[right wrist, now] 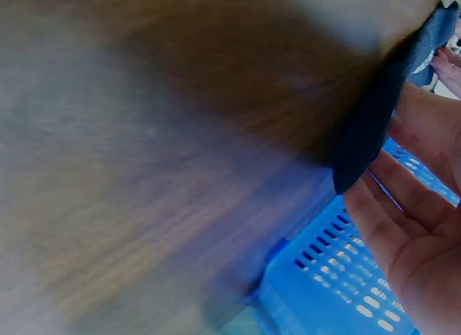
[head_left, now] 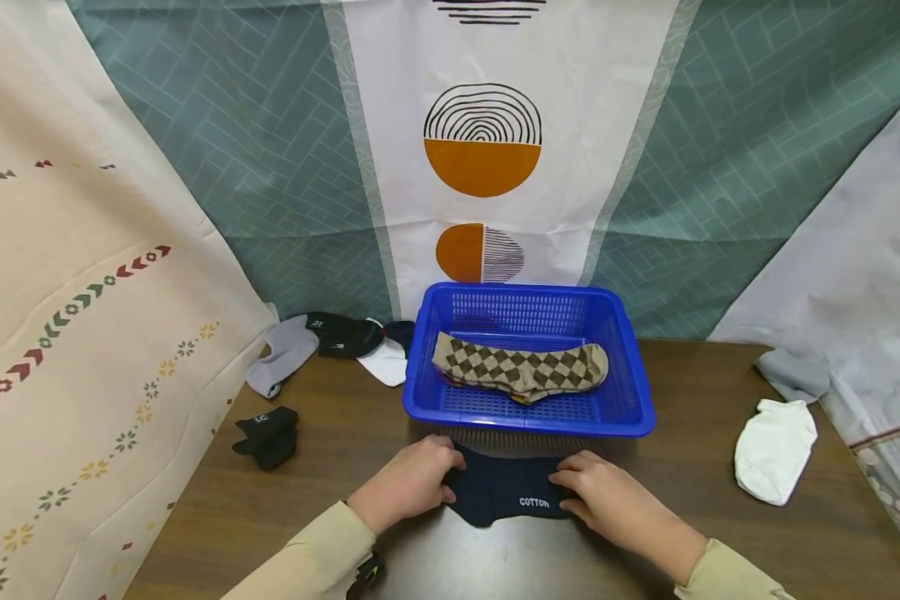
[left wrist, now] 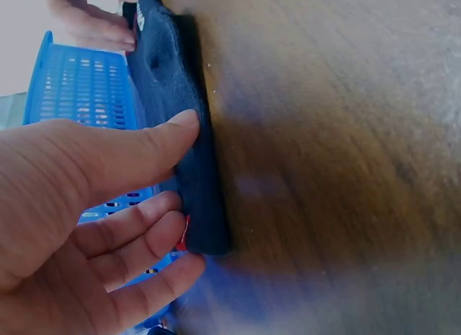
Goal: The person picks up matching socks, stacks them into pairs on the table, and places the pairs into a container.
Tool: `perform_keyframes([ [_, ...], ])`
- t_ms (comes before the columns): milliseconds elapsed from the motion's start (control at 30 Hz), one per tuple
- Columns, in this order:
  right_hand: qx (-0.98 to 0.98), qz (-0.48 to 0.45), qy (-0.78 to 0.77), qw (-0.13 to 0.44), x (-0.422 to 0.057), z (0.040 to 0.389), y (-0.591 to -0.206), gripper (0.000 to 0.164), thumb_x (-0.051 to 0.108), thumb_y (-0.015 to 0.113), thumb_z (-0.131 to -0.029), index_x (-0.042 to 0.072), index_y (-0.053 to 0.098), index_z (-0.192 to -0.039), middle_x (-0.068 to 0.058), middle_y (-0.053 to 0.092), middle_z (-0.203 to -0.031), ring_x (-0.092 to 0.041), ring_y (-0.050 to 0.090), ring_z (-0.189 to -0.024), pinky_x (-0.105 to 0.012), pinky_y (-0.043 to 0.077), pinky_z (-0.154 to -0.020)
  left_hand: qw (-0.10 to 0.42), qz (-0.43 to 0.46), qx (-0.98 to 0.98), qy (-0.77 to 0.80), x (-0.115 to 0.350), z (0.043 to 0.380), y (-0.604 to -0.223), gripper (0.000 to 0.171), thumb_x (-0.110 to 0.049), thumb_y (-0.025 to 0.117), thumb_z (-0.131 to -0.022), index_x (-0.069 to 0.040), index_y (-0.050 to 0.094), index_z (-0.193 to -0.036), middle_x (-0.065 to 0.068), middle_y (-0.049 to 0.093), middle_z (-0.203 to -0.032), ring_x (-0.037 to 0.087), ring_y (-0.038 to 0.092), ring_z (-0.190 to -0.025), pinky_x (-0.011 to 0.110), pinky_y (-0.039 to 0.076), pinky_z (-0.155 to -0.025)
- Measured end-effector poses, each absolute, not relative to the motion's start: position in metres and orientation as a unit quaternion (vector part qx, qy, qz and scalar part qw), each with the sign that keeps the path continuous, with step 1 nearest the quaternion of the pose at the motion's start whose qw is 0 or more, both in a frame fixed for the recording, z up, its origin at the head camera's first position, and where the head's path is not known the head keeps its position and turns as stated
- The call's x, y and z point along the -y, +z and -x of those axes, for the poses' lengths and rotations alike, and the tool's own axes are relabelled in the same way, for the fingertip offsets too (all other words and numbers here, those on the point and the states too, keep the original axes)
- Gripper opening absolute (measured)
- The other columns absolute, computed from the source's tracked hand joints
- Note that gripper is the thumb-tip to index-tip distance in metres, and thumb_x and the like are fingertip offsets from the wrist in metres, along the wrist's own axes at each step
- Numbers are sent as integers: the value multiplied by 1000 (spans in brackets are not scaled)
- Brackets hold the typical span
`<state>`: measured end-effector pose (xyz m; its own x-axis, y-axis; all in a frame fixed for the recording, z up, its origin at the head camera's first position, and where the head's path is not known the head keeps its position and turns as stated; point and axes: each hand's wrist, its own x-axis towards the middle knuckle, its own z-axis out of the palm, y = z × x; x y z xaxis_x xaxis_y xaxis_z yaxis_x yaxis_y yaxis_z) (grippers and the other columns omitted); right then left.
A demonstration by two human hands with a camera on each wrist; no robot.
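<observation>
A dark navy sock (head_left: pixel 502 487) with white "COTTON" lettering lies stretched sideways on the table, in front of the blue basket. My left hand (head_left: pixel 412 482) pinches its left end; the left wrist view shows the thumb (left wrist: pixel 162 144) on the sock and the other fingers at its edge, beside a small red mark. At the opposite end, my right hand (head_left: pixel 607 497) pinches the sock between thumb and fingers. The right wrist view shows the fingers (right wrist: pixel 371 212) against the sock's edge, with the basket behind them.
The blue basket (head_left: pixel 528 427) holds folded argyle socks (head_left: pixel 521 367). Left of it lie grey (head_left: pixel 283 354), black (head_left: pixel 341 335) and white socks (head_left: pixel 386 362), plus a black bundle (head_left: pixel 268 437). Grey (head_left: pixel 793 375) and white socks (head_left: pixel 776 450) lie far right. Curtains hang behind.
</observation>
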<state>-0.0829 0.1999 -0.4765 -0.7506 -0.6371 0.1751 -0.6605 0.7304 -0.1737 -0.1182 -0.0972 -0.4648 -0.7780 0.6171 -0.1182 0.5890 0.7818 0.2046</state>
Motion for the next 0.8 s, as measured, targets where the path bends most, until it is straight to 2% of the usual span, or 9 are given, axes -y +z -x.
perform_keyframes([
  [300,934,-335,123,19,-206,85,-484,32,27,77,-76,16,65,-103,6,57,-102,-10,53,-97,-30,49,-83,95,-311,-942,88,98,118,-463,37,-27,83,-66,-18,70,-99,-3,61,-96,17,58,-97,32,51,-80],
  [433,934,-333,128,19,-207,85,-480,29,28,76,-77,18,65,-102,8,58,-102,-8,53,-97,-29,50,-82,131,-307,-937,101,101,119,-459,36,-29,80,-71,-19,69,-103,-4,62,-101,15,58,-99,33,51,-83],
  [533,933,-329,137,49,-207,84,-472,24,28,75,-78,22,67,-99,11,59,-101,-5,54,-97,-28,51,-80,178,-284,-933,130,111,120,-446,36,-30,78,-74,-17,68,-106,-4,65,-105,13,60,-99,34,50,-87],
  [667,929,-322,144,116,-206,82,-461,17,28,75,-77,24,68,-92,15,61,-95,-2,56,-92,-27,52,-75,231,-214,-936,157,136,127,-415,31,-26,79,-73,-12,70,-100,0,69,-96,13,63,-82,35,53,-76],
  [733,923,-323,144,149,-206,80,-457,15,27,76,-76,24,68,-88,15,61,-90,-3,56,-87,-27,51,-73,236,-168,-945,154,150,133,-398,27,-23,78,-74,-10,70,-96,2,69,-90,13,61,-73,35,53,-70],
  [800,919,-325,140,177,-206,78,-454,14,27,77,-74,23,67,-84,15,62,-85,-3,57,-83,-28,51,-71,211,-135,-958,137,162,141,-384,23,-21,75,-77,-10,70,-97,1,69,-91,13,61,-73,36,53,-67],
])
